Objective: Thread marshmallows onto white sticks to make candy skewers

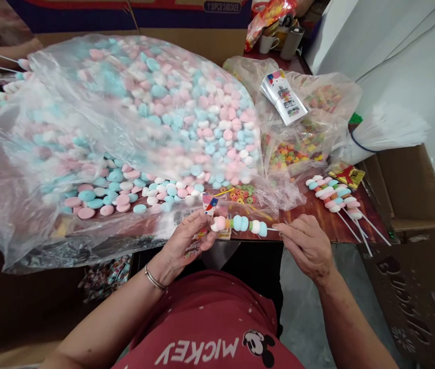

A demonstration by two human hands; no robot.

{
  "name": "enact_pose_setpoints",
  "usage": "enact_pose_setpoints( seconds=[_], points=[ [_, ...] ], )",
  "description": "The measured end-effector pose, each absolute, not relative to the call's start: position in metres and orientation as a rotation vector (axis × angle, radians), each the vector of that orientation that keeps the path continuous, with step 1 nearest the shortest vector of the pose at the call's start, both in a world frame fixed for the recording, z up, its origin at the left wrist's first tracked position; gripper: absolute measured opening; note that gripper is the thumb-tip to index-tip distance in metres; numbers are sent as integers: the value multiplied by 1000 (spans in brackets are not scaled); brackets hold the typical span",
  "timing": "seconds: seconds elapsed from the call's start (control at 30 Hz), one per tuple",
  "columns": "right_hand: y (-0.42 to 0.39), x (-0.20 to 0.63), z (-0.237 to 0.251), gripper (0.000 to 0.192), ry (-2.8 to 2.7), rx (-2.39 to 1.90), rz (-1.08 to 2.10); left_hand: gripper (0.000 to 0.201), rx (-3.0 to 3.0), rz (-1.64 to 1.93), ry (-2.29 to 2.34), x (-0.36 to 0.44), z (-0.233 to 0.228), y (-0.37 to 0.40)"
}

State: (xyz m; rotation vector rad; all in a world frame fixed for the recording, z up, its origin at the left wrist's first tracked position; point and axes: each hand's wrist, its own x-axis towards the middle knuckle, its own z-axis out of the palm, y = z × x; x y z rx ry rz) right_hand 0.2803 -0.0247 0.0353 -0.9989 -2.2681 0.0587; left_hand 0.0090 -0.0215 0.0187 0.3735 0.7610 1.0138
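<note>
Note the candy skewer (243,224) between the 2 hands, over the front edge of the table (373,211), long axis running nearly level from left to right, roughly parallel to that edge. At the marshmallow-loaded end, see the left hand (191,233), fingers curled around a printed packet (210,204); whether inside the packet or only against it, impossible to tell for the skewer's tip. At the opposite end, see the right hand (306,247), thumb and fingertips pinching the bare stick. Compare distances: marshmallows nearer the left fingers, bare stick toward the right. Read "MICKEY", inverted, on the red shirt (217,307); "30PCS" and "24BOXES" on the large carton (186,18). On the packet stack (285,100), lettering too small to read; on the cardboard box (397,287), turned and illegible.
</note>
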Motion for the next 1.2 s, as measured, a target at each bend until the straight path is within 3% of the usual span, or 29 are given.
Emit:
enact_pose_setpoints(
  seconds=[0.4, 0.67, 1.2],
  points=[
    [-32, 266, 43, 21, -2305, -1028, -211, 34, 436, 1256, 924, 25, 16, -25],
    [-47, 241, 36, 26, -2190, -1142, -254, 39, 332, 1417, 1037, 36, 14, -22],
    [-49, 233, 44, 23, -2236, -1134, -353, 36, 417, 1371, 1002, 36, 14, -16]
  ],
)
